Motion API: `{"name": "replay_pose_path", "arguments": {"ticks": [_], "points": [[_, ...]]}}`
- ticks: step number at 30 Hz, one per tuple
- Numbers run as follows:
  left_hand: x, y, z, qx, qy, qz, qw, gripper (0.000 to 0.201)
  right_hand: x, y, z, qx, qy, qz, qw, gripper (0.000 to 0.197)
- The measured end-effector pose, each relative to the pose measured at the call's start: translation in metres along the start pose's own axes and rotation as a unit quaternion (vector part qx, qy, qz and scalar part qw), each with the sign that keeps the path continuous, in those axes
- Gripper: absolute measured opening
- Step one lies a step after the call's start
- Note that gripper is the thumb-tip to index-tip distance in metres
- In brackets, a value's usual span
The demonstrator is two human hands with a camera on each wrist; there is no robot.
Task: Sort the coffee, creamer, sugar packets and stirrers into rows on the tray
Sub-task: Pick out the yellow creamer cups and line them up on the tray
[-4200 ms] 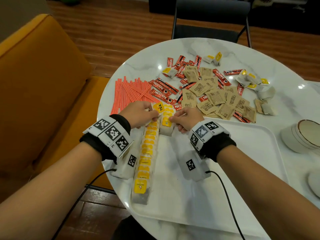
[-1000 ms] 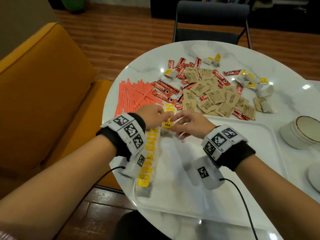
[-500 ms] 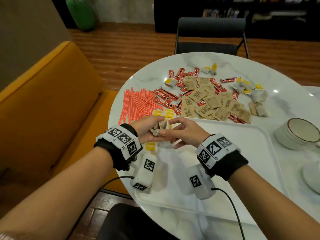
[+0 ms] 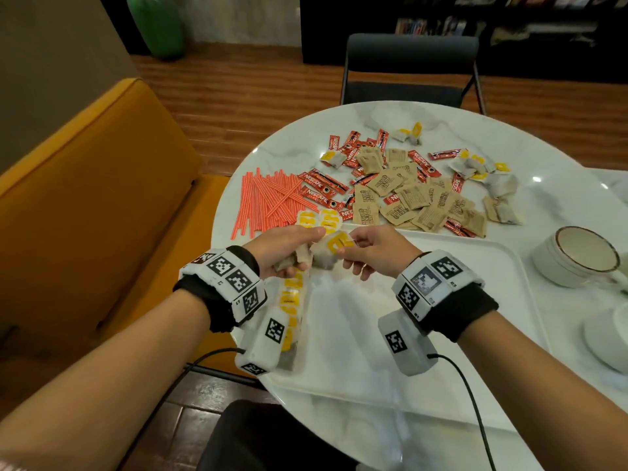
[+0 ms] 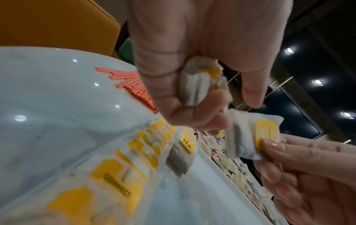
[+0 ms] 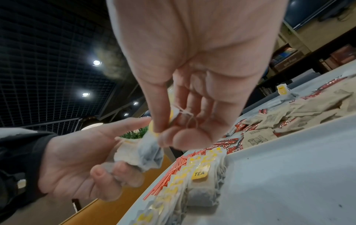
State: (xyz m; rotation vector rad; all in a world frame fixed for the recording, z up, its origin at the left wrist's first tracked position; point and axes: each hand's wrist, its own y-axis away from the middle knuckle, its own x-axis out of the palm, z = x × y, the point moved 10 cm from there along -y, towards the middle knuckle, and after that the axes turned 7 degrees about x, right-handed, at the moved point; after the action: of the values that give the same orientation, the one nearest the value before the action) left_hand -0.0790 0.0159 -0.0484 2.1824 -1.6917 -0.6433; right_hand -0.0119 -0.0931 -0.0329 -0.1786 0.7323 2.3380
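Above the white tray's [image 4: 441, 334] near-left corner, my left hand [image 4: 299, 258] grips a small bunch of tea bags [image 5: 198, 85]. Beside it, my right hand [image 4: 350, 249] pinches one tea bag with a yellow tag [image 4: 334, 248] by thumb and forefinger; the right wrist view shows this tea bag [image 6: 150, 150] touching the bunch. A row of yellow-tagged tea bags [image 4: 292, 300] lies along the tray's left edge. Beyond the tray lie orange stirrers [image 4: 268, 202], red coffee sticks [image 4: 323, 192] and brown sugar packets [image 4: 407, 202].
More loose tea bags [image 4: 475, 164] lie at the table's back right. White cups [image 4: 577, 260] and a saucer [image 4: 608, 334] stand right of the tray. A dark chair [image 4: 407, 73] stands behind the table and a yellow sofa [image 4: 85, 198] to its left.
Both hands have risen off the tea bag row. The left now holds a bunch of tea bags in the air, and the right has taken one bag from it.
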Motion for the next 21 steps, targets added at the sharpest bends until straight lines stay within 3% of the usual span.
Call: {"name": "replay_pose_path", "arguments": {"ticks": [4, 9, 14, 21], "points": [[0.005, 0.004, -0.012, 0.055, -0.068, 0.049, 0.995, 0.01, 0.01, 0.003, 0.002, 0.0, -0.016, 0.045, 0.999, 0.013], [0.001, 0.004, -0.019, 0.072, -0.186, 0.043, 0.979, 0.011, 0.005, 0.007, 0.003, -0.007, -0.065, 0.064, 0.996, 0.015], [0.003, 0.005, -0.015, 0.074, -0.215, 0.075, 0.971, 0.011, -0.008, 0.011, 0.003, -0.003, -0.079, 0.068, 0.995, 0.023], [0.015, 0.006, -0.018, 0.1, -0.179, 0.112, 0.972, 0.012, -0.007, 0.001, 0.002, 0.0, -0.061, 0.03, 0.998, 0.02]]}}
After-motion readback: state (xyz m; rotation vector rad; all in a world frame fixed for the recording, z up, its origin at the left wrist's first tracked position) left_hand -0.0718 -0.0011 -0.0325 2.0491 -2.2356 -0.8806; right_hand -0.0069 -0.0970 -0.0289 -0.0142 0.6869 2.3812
